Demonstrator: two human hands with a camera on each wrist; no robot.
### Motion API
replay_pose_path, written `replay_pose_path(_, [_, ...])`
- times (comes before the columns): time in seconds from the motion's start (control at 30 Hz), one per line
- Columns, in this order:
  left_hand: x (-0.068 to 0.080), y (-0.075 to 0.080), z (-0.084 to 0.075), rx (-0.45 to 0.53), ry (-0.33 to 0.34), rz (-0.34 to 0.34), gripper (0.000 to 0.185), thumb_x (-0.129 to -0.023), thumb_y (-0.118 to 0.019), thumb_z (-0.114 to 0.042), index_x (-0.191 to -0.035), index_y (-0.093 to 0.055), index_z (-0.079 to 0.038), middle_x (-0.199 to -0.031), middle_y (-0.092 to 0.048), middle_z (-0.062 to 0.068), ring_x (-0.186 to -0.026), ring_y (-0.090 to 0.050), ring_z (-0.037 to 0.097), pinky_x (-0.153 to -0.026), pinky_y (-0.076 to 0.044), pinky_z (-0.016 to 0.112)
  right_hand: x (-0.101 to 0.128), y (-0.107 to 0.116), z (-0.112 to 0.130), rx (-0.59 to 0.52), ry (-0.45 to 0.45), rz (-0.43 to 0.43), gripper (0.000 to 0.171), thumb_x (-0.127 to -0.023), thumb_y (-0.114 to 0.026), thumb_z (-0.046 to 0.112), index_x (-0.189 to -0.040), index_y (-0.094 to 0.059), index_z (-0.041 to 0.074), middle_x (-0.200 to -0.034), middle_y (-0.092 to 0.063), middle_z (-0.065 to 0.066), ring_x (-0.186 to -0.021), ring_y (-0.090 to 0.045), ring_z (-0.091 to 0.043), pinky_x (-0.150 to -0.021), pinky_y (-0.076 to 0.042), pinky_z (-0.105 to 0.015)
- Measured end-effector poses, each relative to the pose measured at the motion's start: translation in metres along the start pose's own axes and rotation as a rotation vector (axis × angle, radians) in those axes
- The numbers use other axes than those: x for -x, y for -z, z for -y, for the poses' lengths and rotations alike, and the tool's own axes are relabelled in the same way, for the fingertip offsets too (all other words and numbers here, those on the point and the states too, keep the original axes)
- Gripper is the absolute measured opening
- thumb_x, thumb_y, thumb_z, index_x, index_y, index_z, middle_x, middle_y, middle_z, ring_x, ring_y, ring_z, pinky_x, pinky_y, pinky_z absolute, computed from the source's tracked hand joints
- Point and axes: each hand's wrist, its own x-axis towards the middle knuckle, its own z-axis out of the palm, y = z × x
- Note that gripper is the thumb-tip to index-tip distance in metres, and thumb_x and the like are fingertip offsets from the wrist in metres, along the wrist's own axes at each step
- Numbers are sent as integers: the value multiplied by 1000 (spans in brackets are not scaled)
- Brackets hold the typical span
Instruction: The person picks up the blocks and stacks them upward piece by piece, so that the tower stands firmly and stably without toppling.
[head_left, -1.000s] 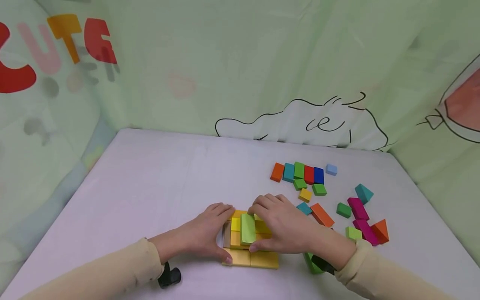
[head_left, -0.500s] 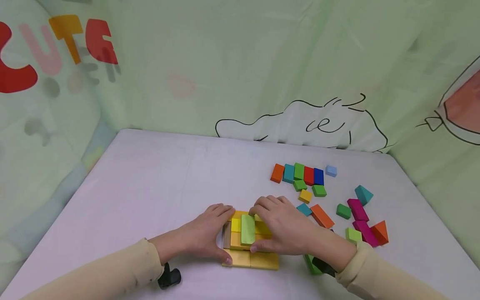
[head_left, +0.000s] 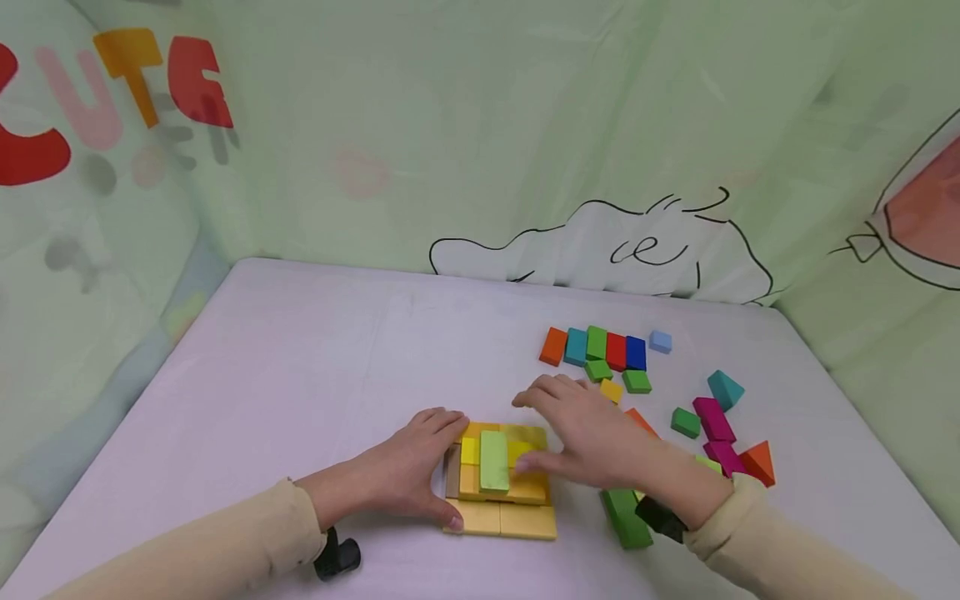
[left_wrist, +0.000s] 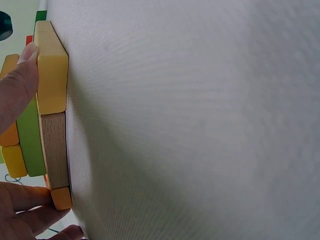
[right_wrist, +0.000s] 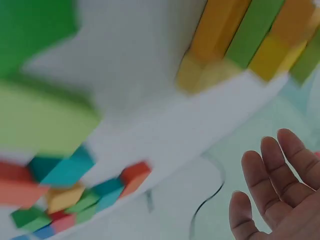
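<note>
– So, head view: what changed?
– Right hand (head_left: 588, 429) let go of the light green rectangular block (head_left: 494, 461) and eased off to the right. Block lies on top of the yellow-and-orange block stack (head_left: 528, 490), on the white table (head_left: 337, 350). Thumb overlaps the stack's right side; can't tell if touching.
– Left wrist?
– Left hand (head_left: 411, 461) hasn't budged: wide span, holding the stack, thumb on the pale yellow rectangular block (left_wrist: 52, 84), fingers at the small orange block (left_wrist: 61, 198). Bare-wood block (left_wrist: 55, 150) sits between.
– Right wrist?
– Fingers spread, nothing held. Loose coloured blocks (right_wrist: 65, 197) blurred, lower left.
– Meaning?
– My read: green one's placed and staying put unaided. Right's free; left's just steadying.
</note>
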Motion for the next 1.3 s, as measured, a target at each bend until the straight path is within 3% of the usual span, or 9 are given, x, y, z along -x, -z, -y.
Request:
replay_pose_path(0.17, [-1,2,-2,-8,16,0,114,-72,-91,-50,-158,-33,-2,-164,-35,13,-154,-26,35,-126,-29,51,11,17,-48,6,-107,-85,46,-93,-75,30,-131,-64,7,-116,-70,-10,-113,-62,-33,-96,-51,-60])
replay_pose_path(0.3, [0,3,-2,-12,15,0,113,-72,-91,-49,-157,-34,-1,-164,-36,14,-154,-27,35,-125,-30,52,27,15,-83,11,-192,4,38,-93,-75,20,-127,-67,6,-114,-73,-10,-113,-63,-37,-91,-51,-63])
replay_pose_path(0.43, [1,2,-1,-17,12,-1,113,-72,-91,-48,-157,-34,0,-163,-36,14,-153,-27,36,-125,-30,52,46,5,-101,-14,-192,92,37,-88,-79,14,-124,-71,13,-113,-71,-5,-109,-63,-34,-84,-56,-53])
replay_pose_path(0.6, [2,1,1,-8,16,-2,114,-71,-91,-49,-157,-34,-1,-163,-36,14,-153,-27,37,-125,-30,52,59,-7,-100,-14,-123,136,52,-79,-87,15,-127,-70,28,-116,-62,-3,-108,-55,-24,-75,-58,-31])
replay_pose_path(0.7, [3,1,1,2,18,0,114,-71,-91,-49,-157,-34,-1,-163,-35,15,-154,-26,37,-125,-29,52,60,-12,-95,16,-120,166,60,-75,-91,19,-129,-68,33,-120,-59,-4,-111,-52,-25,-75,-56,-30])
replay_pose_path(0.87, [3,-1,2,11,28,2,115,-71,-91,-50,-158,-33,-1,-164,-35,14,-154,-26,36,-126,-28,52,56,-16,-87,56,-109,157,62,-74,-92,29,-131,-68,29,-121,-57,-5,-112,-52,-25,-78,-51,-38])
replay_pose_path(1.03, [1,-2,2,9,32,7,116,-70,-91,-52,-158,-33,-3,-164,-35,13,-154,-26,34,-126,-28,51,55,-20,-85,39,-109,138,66,-72,-91,43,-132,-67,27,-119,-56,-4,-109,-51,-21,-75,-48,-33])
replay_pose_path(1.3, [-2,-2,1,-4,25,6,114,-71,-90,-51,-158,-33,-3,-164,-35,12,-154,-26,34,-126,-29,51,55,-10,-75,46,-76,42,59,-76,-88,45,-125,-68,18,-119,-58,-2,-107,-55,-17,-80,-55,-34])
